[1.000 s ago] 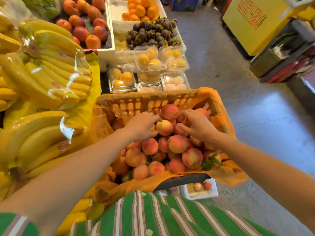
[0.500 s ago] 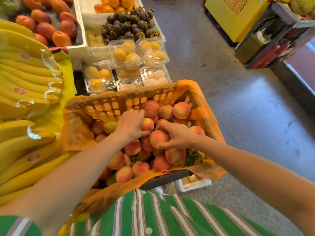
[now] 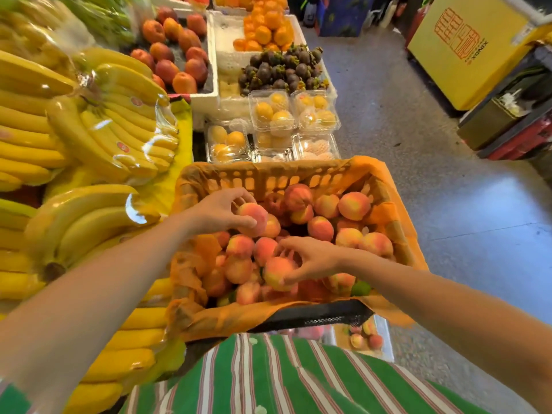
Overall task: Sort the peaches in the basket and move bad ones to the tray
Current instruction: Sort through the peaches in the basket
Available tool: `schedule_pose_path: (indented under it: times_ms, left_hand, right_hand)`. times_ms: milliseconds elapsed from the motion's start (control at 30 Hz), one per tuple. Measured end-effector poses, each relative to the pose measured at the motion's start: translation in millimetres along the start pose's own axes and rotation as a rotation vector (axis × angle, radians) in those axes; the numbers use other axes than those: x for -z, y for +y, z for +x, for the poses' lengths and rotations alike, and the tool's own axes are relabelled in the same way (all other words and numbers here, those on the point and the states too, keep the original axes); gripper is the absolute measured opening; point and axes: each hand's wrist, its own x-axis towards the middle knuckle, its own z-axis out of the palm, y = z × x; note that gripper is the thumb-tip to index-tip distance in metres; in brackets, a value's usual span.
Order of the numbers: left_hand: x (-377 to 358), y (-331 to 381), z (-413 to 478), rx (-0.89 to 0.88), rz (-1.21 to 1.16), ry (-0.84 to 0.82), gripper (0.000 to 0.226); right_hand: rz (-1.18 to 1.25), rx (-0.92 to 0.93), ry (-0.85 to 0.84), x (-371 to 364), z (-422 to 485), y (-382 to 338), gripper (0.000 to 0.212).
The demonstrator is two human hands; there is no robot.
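Though flat earlier, left hand [image 3: 213, 211] fingers [image 3: 239, 196] now round one peach [image 3: 255, 216], right hand [image 3: 312, 258] round another peach [image 3: 276, 272].

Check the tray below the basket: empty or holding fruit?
Not empty. At least three peaches lie in the white tray; the basket hides the rest.
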Motion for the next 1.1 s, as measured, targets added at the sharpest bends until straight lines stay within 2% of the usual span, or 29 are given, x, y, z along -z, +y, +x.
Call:
schedule_pose_path:
  times_ms: [167,300,467,567,633,733,800,867,967,1100]
  left_hand:
    - [10,-14,-25,0.056,-0.004,0.094,0.058]
    - [24,-18,-43,0.008,-0.089,0.195,0.064]
    - [33,-22,-57,-0.009,-0.146,0.267,0.060]
    - [31,-22,-59,-0.030,-0.156,0.249,0.062]
    - [29,-21,-58,-0.048,-0.162,0.236,0.062]
    - [26,-21,-54,-0.069,-0.143,0.214,0.057]
    - [24,-21,-52,-0.080,-0.095,0.190,0.053]
    - [21,-20,-50,-0.102,-0.056,0.165,0.053]
    - [22,-18,-50,-0.140,0.056,0.189,0.060]
    - [28,-33,-53,-0.248,0.667,0.401,0.045]
  right_hand:
    - [0.000,0.109,0.016,-23,21,-28,0.050]
    - [0.026,0.130,0.069,-32,37,-55,0.051]
    - [-0.008,0.145,-0.046,-50,44,-63,0.053]
    - [0.082,0.139,-0.049,-45,43,-59,0.039]
    - [0.153,0.138,0.021,-37,43,-56,0.030]
    - [0.556,0.020,0.133,-21,46,-58,0.038]
    - [0.868,-0.046,0.136,-11,50,-62,0.050]
    - [0.978,-0.063,0.126,-5,54,-68,0.052]
    - [0.923,-0.095,0.199,0,61,-70,0.056]
    - [0.701,-0.204,0.340,4,78,-58,0.067]
